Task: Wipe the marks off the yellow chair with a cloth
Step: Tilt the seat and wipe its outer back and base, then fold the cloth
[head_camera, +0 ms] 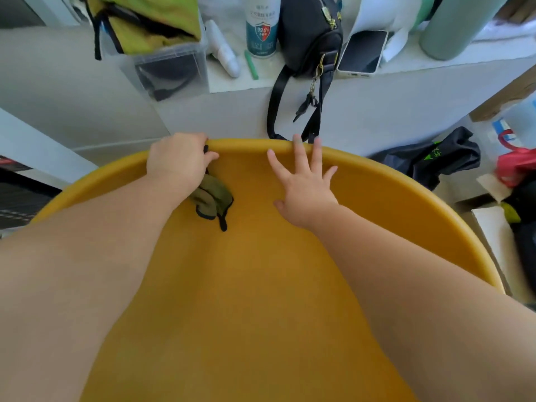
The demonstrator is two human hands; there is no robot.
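- Yellow chair (261,285) fills the lower middle of the view, its curved back rim arching across between the two hands.
- Left hand (177,161) sits at the top rim of the chair, left of centre. Its fingers are curled over the edge and its thumb lies on the inner face.
- Olive-green cloth (216,198) with black edging is bunched under that hand, gripped against the chair. Its loose end hangs down the inner surface just below the wrist.
- Right hand (304,187) lies flat on the inner face of the chair back with its fingers straight and spread, holding nothing. The longest fingertips reach the rim.
- Both bare forearms stretch from the bottom corners up to the rim.
- Pale ledge (232,82) runs behind the chair. On it stand a clear plastic box (174,68), a white-and-blue spray can (262,24), a black bag (310,33) and a phone (362,52) lying face up.
- Strap (274,108) of the bag hangs over the ledge edge, down towards the chair rim.
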